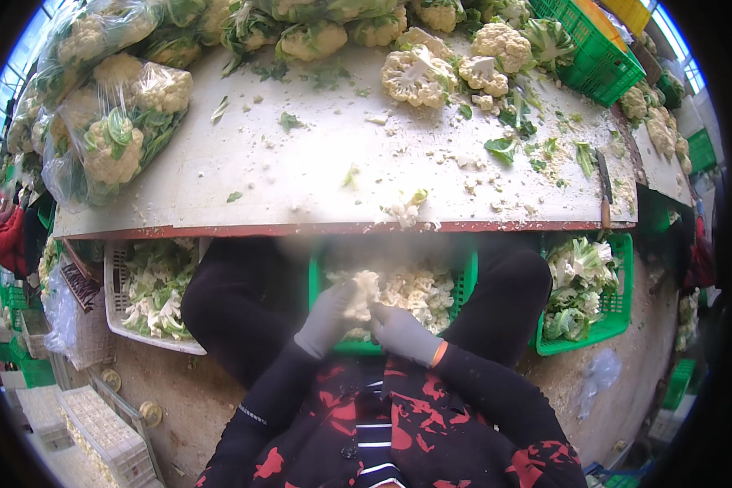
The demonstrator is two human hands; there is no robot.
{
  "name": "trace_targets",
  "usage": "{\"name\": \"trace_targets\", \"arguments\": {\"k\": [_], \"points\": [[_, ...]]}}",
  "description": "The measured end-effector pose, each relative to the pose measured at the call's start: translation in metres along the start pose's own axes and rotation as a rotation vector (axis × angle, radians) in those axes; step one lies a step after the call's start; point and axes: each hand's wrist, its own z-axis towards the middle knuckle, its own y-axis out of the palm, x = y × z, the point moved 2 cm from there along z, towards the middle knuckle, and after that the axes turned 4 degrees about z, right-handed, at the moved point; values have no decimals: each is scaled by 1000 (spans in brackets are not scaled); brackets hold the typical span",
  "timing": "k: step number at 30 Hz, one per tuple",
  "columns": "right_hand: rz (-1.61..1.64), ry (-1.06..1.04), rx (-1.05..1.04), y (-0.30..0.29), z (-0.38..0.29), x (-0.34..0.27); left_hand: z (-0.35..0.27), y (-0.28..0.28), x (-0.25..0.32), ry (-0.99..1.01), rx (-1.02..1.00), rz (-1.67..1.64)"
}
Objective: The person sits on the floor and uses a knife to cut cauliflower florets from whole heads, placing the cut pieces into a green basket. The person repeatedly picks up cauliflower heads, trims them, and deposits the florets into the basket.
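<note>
In a grey glove, my left hand (326, 320) grips a pale cauliflower piece (363, 296) from its left side. My right hand (404, 331), also gloved and with an orange band at the wrist, pinches the lower right of the same piece. Both hands are above the near part of a green plastic crate (473, 280) standing between my knees. Loose cauliflower florets (421, 291) fill much of that crate. A blurred patch hides its far end, and the fingers' undersides are out of sight.
A white worktable (250, 183) with scattered trimmings spans the front. On it lie a knife (604, 189), cut cauliflower (418, 76) and bagged heads (116, 128). A white crate (116, 305) and a green crate (622, 305) of trimmings flank my legs. A person in red (9, 238) is far left.
</note>
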Motion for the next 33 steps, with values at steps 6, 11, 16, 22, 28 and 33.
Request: {"name": "trace_targets", "arguments": {"k": [6, 11, 16, 22, 28, 33], "points": [[-299, -88, 311, -82, 29, -21, 1, -8, 34, -26, 95, 871], [-666, -77, 272, -123, 105, 5, 57, 5, 74, 443, 384, 1315], [-889, 473, 414, -252, 49, 67, 104, -16, 97, 416, 365, 1688], [-815, 296, 705, -356, 94, 81, 145, -20, 99, 453, 389, 1712], [-584, 258, 754, -347, 239, 116, 159, -17, 107, 404, 400, 1733], [-76, 213, 654, -299, 185, 103, 158, -18, 102, 522, 417, 1657]]}}
